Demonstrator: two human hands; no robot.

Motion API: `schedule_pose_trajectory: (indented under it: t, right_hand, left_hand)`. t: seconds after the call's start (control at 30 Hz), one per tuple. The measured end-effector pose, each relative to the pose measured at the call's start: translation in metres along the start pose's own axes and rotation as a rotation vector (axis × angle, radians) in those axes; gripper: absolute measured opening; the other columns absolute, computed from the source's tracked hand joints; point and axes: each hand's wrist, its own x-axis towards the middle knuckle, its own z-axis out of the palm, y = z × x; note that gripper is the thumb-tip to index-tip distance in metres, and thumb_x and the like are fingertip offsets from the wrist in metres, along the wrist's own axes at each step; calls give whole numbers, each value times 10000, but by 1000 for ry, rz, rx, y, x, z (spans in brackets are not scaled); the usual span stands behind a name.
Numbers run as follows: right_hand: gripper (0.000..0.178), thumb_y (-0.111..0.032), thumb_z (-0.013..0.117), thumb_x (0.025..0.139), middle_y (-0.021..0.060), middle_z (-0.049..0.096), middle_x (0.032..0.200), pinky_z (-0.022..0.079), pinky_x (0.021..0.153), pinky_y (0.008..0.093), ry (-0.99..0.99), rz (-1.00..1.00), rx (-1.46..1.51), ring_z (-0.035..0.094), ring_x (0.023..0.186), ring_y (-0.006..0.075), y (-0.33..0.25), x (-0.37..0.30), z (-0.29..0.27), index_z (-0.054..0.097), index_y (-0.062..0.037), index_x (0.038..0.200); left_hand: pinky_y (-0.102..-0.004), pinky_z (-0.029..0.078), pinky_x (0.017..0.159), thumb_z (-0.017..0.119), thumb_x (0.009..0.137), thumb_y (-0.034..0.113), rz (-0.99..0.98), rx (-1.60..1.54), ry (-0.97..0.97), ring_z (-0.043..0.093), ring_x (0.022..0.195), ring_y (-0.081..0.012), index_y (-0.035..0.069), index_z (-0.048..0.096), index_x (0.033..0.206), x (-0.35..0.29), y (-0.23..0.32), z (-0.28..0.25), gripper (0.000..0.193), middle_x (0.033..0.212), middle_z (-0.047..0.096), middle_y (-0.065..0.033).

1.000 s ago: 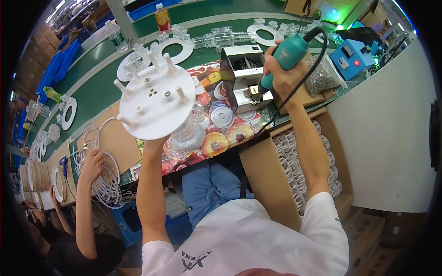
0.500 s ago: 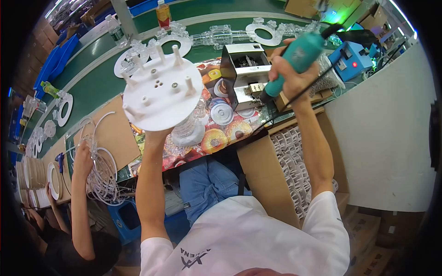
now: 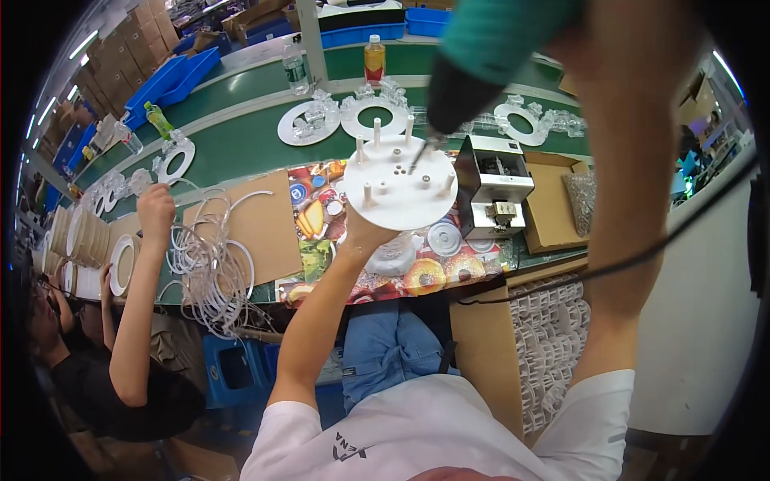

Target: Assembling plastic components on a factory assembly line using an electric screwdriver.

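Note:
A white round plate (image 3: 389,202) with upright pegs rests on my left hand (image 3: 370,232), which holds it from beneath, fingers mostly hidden by it. Small screws sit in its face, and a few holes show at its middle. High and close to the camera, my right hand (image 3: 634,40) grips a green electric screwdriver (image 3: 505,36), partly cut off by the upper edge. Its thin bit slants down to the plate's middle, by the holes; contact is hard to judge. Below the plate lies a clear plastic part (image 3: 393,258) on the colourful food-print mat (image 3: 317,220).
Right of the plate stands a silver-and-black screw feeder (image 3: 497,188), beside a cardboard box (image 3: 552,215) with a bag in it. White rings (image 3: 353,128) with clear parts line the green bench. At left, a co-worker's hand (image 3: 156,210) is by coiled tubes (image 3: 212,276). The screwdriver's black cable crosses at right.
The screwdriver has swung from the feeder up and left over the plate, its bit now at the plate's middle. My view has turned left, and the plate sits lower and flatter.

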Motion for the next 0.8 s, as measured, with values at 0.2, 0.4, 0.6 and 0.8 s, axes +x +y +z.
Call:
schedule_pose_trajectory:
  t: [0.2, 0.4, 0.6, 0.8]
  right_hand:
    - [179, -122, 602, 780, 80, 553, 595, 466, 418, 291, -71, 16, -14, 523, 426, 142, 26, 18, 72, 515, 28, 826]
    - [180, -138, 610, 776, 68, 545, 565, 470, 426, 286, -33, -15, -28, 534, 428, 139, 25, 14, 79, 517, 16, 760]
    - [187, -148, 616, 774, 65, 555, 579, 471, 415, 276, -73, -10, 81, 546, 437, 136, 42, 13, 70, 525, 14, 786]
    - [193, -135, 610, 771, 53, 540, 580, 474, 401, 271, -78, 79, -93, 542, 434, 133, 23, 14, 81, 508, 17, 834]
  left_hand:
    - [-543, 64, 1094, 445, 886, 328, 405, 622, -147, 269, 1344, -239, 262, 386, 1362, 3, 38, -9, 484, 1423, 359, -9]
    - [-553, -29, 1085, 444, 861, 352, 425, 638, -163, 263, 1354, -239, 309, 438, 1337, 2, 33, -14, 478, 1445, 334, 3]
    - [-447, 169, 1117, 396, 889, 236, -76, 68, -311, 288, 1331, -236, 180, 366, 1365, 8, 52, -7, 480, 1431, 331, -57]
    - [-555, 34, 1089, 408, 872, 349, 350, 663, -169, 268, 1349, -233, 258, 355, 1384, -4, 23, -16, 523, 1440, 334, -47]
